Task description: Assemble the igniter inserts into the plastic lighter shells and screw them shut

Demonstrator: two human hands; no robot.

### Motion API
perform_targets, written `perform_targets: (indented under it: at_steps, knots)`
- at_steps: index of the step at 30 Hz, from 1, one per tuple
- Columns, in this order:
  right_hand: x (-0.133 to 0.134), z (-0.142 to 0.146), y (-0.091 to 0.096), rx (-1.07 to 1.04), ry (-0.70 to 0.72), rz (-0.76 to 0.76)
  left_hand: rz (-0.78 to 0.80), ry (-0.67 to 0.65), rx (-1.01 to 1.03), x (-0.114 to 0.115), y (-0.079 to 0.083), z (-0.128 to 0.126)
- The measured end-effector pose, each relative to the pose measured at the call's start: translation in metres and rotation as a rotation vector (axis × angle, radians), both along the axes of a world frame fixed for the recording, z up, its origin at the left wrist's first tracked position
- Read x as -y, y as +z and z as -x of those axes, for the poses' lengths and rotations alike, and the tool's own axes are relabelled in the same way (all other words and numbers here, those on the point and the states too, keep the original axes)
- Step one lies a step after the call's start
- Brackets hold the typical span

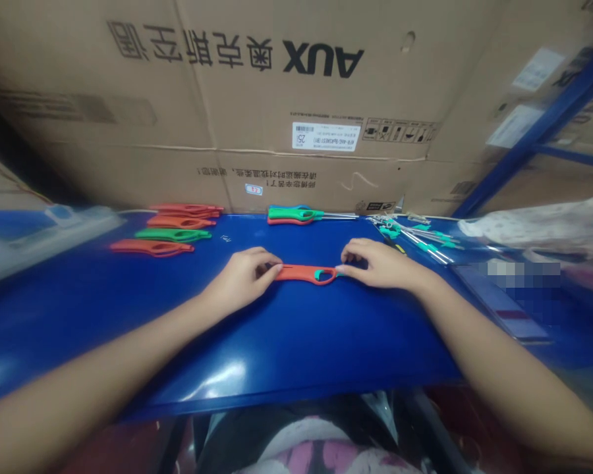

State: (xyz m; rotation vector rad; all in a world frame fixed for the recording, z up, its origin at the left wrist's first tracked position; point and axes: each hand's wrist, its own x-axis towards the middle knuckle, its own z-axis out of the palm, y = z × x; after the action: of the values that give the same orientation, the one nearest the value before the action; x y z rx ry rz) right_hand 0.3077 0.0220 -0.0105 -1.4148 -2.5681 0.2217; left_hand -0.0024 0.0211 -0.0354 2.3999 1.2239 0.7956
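An orange long-nosed lighter with a green trigger lies level between my hands, just over the blue table. My left hand pinches the closed end of its handle between thumb and fingers. On the other side my right hand is closed at the nose end, where a small green piece shows by the fingertips. Whether a metal tube runs inside the right hand is hidden. Beyond them lies a small stack of lighters, a green one on top, with metal tubes pointing right.
Orange lighter handles and a green handle lie at the back left. Metal tubes with green ends are heaped at the back right. A large cardboard box walls the table's back. A flat dark object lies right.
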Motion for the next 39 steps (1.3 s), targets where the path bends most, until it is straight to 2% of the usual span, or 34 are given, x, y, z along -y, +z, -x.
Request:
perform_targets:
  at_steps: [2,4,5,7,9,11,13,15,17,19,21,24,27,32,39]
  knots:
    - [-0.002,-0.004,0.004,0.087,-0.207,-0.113,-0.023,-0.017,-0.031,0.002,0.000,0.000]
    - [-0.004,-0.010,0.006,0.216,-0.482,-0.180,-0.071,-0.047,-0.080,0.004,-0.002,-0.001]
    - [-0.005,-0.015,0.007,0.284,-0.620,-0.161,-0.096,-0.064,-0.107,0.005,-0.002,-0.001]
    - [-0.008,-0.024,0.008,0.404,-0.813,-0.007,-0.120,-0.094,-0.152,0.005,-0.004,-0.001]
    - [-0.010,-0.031,0.009,0.452,-0.860,0.158,-0.096,-0.111,-0.172,0.006,-0.006,0.000]
    - [-0.010,-0.033,0.013,0.465,-0.846,0.208,-0.058,-0.114,-0.165,0.006,-0.006,0.000]
    - [-0.006,-0.029,0.019,0.445,-0.850,0.151,-0.028,-0.110,-0.143,0.006,-0.006,-0.001]
    - [0.001,-0.019,0.027,0.328,-0.869,0.001,-0.008,-0.105,-0.120,0.006,-0.006,-0.001]
    - [0.008,-0.003,0.032,0.103,-0.768,-0.188,0.016,-0.102,-0.096,0.007,-0.006,-0.001]
    - [0.014,0.016,0.033,-0.152,-0.458,-0.299,0.033,-0.102,-0.064,0.008,-0.007,-0.002]
    - [0.018,0.038,0.030,-0.339,-0.168,-0.258,0.040,-0.117,-0.029,0.011,-0.007,-0.004]
    - [0.016,0.071,0.021,-0.394,0.030,-0.130,0.047,-0.162,0.006,0.016,-0.007,-0.006]
    - [0.004,0.100,0.011,-0.429,0.125,-0.058,0.058,-0.199,0.008,0.021,-0.006,-0.008]
    - [-0.026,0.135,-0.001,-0.479,0.230,-0.061,0.042,-0.223,0.015,0.024,-0.007,-0.008]
    - [-0.044,0.156,-0.005,-0.487,0.254,-0.114,0.046,-0.262,0.040,0.026,-0.006,-0.009]
